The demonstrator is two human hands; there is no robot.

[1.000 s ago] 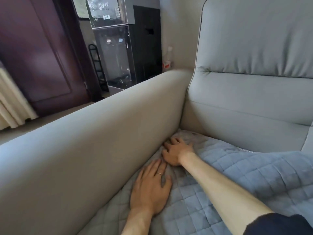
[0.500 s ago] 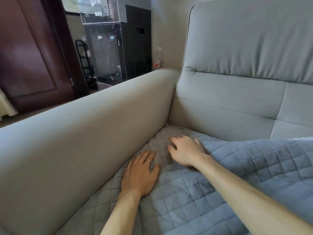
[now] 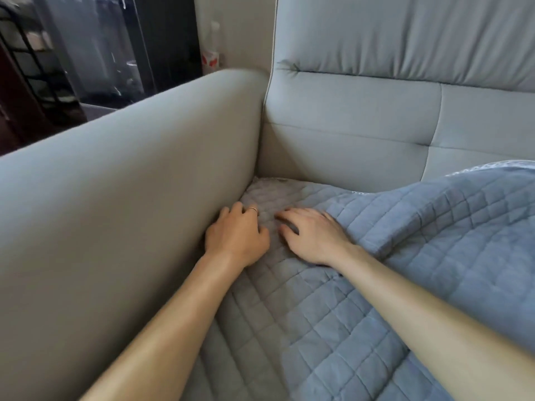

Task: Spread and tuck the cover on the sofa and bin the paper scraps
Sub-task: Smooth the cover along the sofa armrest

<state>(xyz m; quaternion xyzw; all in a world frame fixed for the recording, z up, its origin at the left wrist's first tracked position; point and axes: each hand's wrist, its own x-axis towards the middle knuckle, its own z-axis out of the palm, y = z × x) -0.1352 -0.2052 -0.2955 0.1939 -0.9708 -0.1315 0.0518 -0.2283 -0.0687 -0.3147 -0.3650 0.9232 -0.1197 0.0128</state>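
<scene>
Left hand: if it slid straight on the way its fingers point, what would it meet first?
Probably the sofa backrest at its corner with the armrest; the left hand would cross only the corner of the quilted cover before that. Depth is unclear.

We are in a home living room.
We see a grey upholstered sofa [image 3: 347, 125] with a quilted cover [image 3: 318, 328] on its seat, and beyond its armrest [image 3: 130, 183] a dark glass-fronted cabinet [image 3: 95, 53], a black wire rack [image 3: 26, 53] and a bottle [image 3: 213, 50] by the wall.
</scene>
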